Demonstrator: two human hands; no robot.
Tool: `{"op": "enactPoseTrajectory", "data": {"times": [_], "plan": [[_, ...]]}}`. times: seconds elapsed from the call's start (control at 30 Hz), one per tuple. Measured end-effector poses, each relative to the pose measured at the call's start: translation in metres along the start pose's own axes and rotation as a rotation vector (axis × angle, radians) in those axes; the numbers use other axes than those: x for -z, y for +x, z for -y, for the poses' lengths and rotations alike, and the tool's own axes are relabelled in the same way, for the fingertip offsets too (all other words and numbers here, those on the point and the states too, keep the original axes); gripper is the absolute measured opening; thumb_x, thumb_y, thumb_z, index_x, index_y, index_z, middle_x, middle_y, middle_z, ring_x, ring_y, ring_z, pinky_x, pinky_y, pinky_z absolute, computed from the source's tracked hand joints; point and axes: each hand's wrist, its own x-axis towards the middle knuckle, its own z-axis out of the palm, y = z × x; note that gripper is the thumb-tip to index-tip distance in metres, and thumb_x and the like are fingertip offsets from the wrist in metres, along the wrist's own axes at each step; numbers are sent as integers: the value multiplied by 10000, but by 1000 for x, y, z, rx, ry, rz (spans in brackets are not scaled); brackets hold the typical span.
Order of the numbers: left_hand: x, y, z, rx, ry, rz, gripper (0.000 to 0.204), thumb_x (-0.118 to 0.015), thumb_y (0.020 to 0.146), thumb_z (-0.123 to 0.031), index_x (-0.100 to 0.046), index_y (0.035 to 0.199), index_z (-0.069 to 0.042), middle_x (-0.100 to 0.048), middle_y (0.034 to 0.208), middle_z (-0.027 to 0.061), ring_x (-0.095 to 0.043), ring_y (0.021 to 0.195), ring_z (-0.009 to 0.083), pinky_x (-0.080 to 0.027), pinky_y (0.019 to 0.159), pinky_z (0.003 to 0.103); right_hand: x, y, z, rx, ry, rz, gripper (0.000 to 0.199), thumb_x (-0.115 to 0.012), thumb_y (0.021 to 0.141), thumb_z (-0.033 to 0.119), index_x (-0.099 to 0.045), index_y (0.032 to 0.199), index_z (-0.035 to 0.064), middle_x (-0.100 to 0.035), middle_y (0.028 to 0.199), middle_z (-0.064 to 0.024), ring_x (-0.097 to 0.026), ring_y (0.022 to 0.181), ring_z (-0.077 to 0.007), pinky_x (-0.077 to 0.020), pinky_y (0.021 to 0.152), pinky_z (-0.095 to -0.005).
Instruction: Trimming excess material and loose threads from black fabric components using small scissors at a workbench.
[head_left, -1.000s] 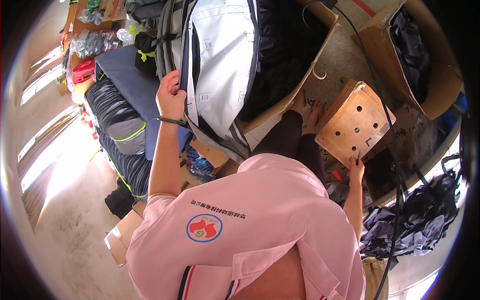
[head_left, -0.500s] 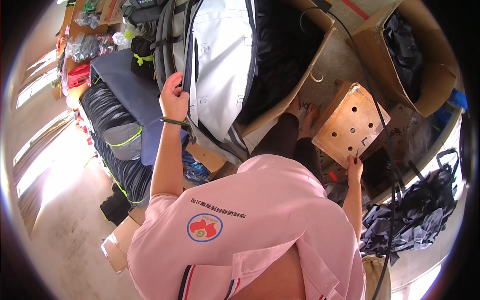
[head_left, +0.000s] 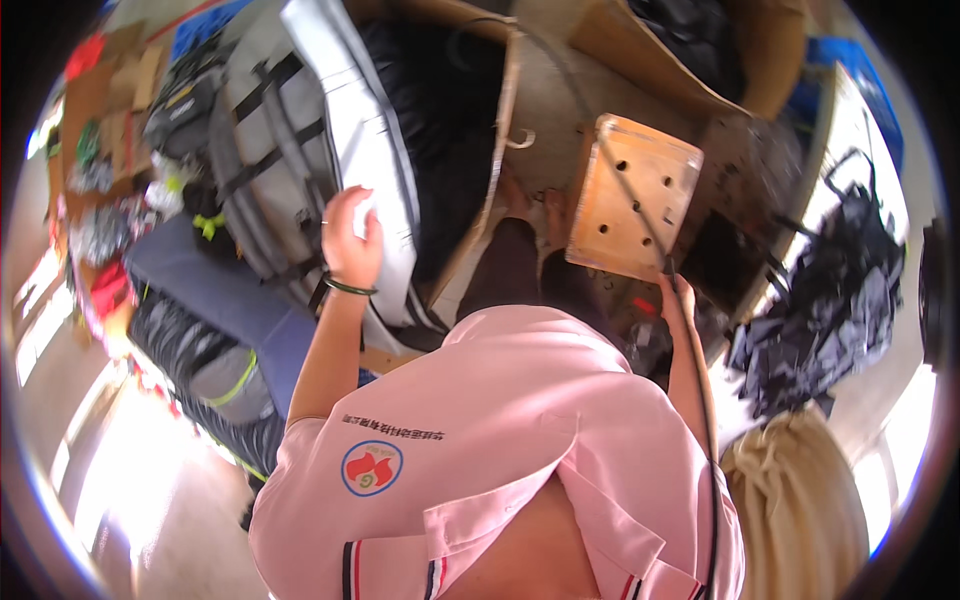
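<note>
A large grey bag (head_left: 262,115) with black straps and dark zips stands in front of me at the left, its white panel (head_left: 372,130) turned on edge. My left hand (head_left: 352,235) is closed on the edge of that panel, thumb and fingers bent over it. At the right, my right hand (head_left: 678,298) is closed by the near edge of a light wooden block (head_left: 630,195) with several round holes. From its fingers sticks a small dark pointed tool (head_left: 669,265), too blurred to name. A black cable crosses in front of this hand.
Behind the bag's panel an open cardboard box (head_left: 505,120) holds black fabric. Another cardboard box (head_left: 665,60) stands at the far right. Black strips of fabric (head_left: 830,300) hang at the right, above a tan sack (head_left: 800,500). Dark padded goods (head_left: 200,350) lie at the left.
The view has swung, so most things sit further left or higher. The white panel has tipped toward edge-on under my left hand. My right hand stays beside the wooden block.
</note>
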Motion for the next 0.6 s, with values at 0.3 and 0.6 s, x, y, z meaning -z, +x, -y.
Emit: {"op": "enactPoseTrajectory", "data": {"times": [0.3,0.6], "plan": [[-299,-54,-79,357,-453,1086,506,-667,831,-306,-502,1205,-8,-609,1054,159,-600,980,232,-479,857,319,65,-61,-2,18,-64,-241,201,-575,881,243,-606,928,50,-634,774,-182,-602,768,-389,-482,651,-407],[-398,-73,-134,608,-343,901,792,-785,702,-295,-304,1219,66,-515,1209,276,-525,1135,346,-434,938,383,146,-57,-62,226,-88,-373,307,-597,729,-29,-575,1025,52,-622,948,-139,-594,885,-352,-486,750,-384]]}}
